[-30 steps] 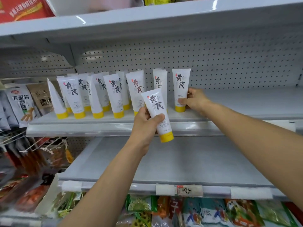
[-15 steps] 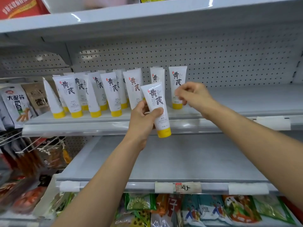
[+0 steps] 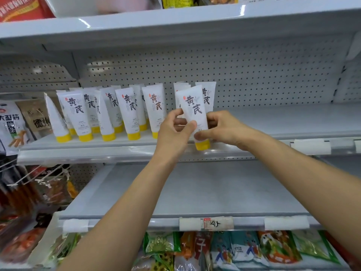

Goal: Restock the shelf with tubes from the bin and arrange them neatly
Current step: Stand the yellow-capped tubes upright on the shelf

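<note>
The tube is in both my hands, held upright with its yellow cap down. It sits about level with the front edge of the shelf and, as far as I can tell, is not yet standing on it. My left hand pinches its left side, thumb across the printed face and fingers curled behind. My right hand pinches it lower on the other side, thumb near the cap and fingers wrapped round the back. Both grips are closed snugly on the same tube. Both forearms reach up and forward from below, with the wrists bent inward so the hands meet around it. I judge this to be the placing step, with one tube being brought to the end of the line. Left of the grip stands the row of tubes, caps down, some leaning. Directly behind the grip more tubes stand, and the rear tube peeks out past the held one's right shoulder. Beyond that is the pegboard back. The next move, as I see it, calls for lifting the cap over the shelf lip and setting it flat near those last tubes, label facing out. I would then release one hand at a time so it does not tip its neighbours. The bin is not in view.
</note>
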### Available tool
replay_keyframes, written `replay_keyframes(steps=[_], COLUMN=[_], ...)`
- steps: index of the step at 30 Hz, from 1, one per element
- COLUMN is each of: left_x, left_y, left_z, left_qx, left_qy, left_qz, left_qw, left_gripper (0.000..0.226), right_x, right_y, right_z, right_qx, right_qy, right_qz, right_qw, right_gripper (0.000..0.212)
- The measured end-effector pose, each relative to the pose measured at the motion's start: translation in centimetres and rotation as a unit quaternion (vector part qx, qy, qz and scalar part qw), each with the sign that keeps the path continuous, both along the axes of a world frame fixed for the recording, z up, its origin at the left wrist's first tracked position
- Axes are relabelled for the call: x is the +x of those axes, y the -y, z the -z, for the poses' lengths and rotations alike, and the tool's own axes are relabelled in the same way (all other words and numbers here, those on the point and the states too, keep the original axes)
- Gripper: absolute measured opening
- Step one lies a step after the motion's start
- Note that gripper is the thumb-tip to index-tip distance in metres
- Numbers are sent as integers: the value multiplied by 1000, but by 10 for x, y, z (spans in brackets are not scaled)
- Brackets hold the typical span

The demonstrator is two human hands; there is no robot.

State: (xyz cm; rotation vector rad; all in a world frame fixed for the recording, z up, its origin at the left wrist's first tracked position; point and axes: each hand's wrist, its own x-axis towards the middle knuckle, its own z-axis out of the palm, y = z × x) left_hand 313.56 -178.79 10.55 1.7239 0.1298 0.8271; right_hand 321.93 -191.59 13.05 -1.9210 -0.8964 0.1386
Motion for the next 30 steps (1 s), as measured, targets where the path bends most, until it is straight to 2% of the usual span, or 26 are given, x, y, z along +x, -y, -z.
replay_keyframes(steps=[4, 7, 23, 26, 27, 30], left_x=[-4, -8, -8, -13, -16, -27], left_y=[-14, -18, -19, -19, -18, -18], left_z=[13, 19, 29, 31, 32, 42], left_qx=[199, 288, 317, 318, 318, 329], left_qy=[-39, -94, -172, -165, -162, -156], left_qz=[-95, -125, -122, -124, -125, -133], left_qw=[975, 945, 925, 925, 926, 922], left_gripper=[36, 31, 22, 21, 21, 19], right_x=[15, 27, 40, 32, 27, 2], right_y=[-2, -3, -4, 6, 11, 26], right_z=[-3, -1, 13, 20, 24, 40], right_qx=[59, 57, -5, 6, 18, 40], right_qy=[34, 42, 40, 28, 44, 158], right_qz=[90, 123, 153, 186, 207, 235], right_qw=[994, 990, 987, 982, 977, 958], right_gripper=[40, 48, 47, 60, 60, 34])
